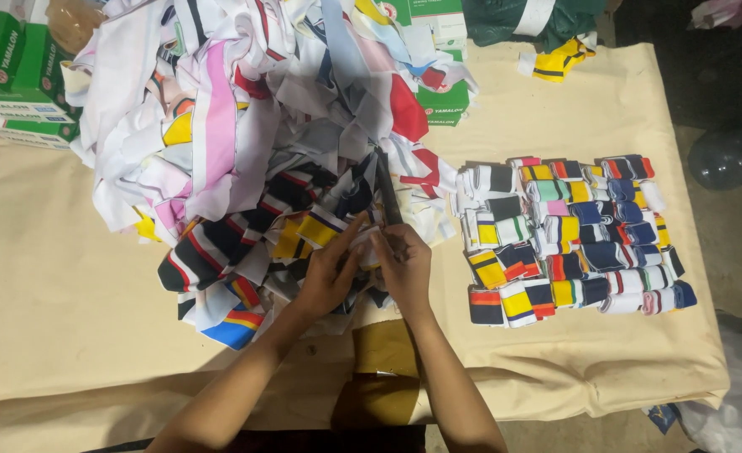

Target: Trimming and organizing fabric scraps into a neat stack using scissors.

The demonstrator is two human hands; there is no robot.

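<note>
Head view looks straight down on a table draped in a cream cloth (69, 310), where both of the person's bare hands meet at the near edge of a big heap of loose fabric strips (253, 143). Left hand (330, 270) curls its fingers narrowly around a small folded piece of striped ribbing (366, 248), white with a yellow band, pinching it from the left side. Right hand (404, 267) closes on the same piece from the right, and a long dark strip (387, 191) rises from between the hands toward the far side of the heap; whether the right hand grips that strip too I cannot tell, since the fingers hide the contact. The piece sits touching the front of the heap, just beside dark navy and yellow striped strips.

To the right of the hands, apart from the heap, lies a neat block of folded striped collar pieces (574, 236) laid in rows, in yellow, navy, red, white and mint. Green and white cardboard boxes (14, 71) stand at the far left corner, and another such box (443, 102) is half buried behind the heap. A yellow and black piece (558, 62) lies alone at the far edge, beside dark green cloth (522, 20). A dark rounded container (733, 153) stands off the table on the right
</note>
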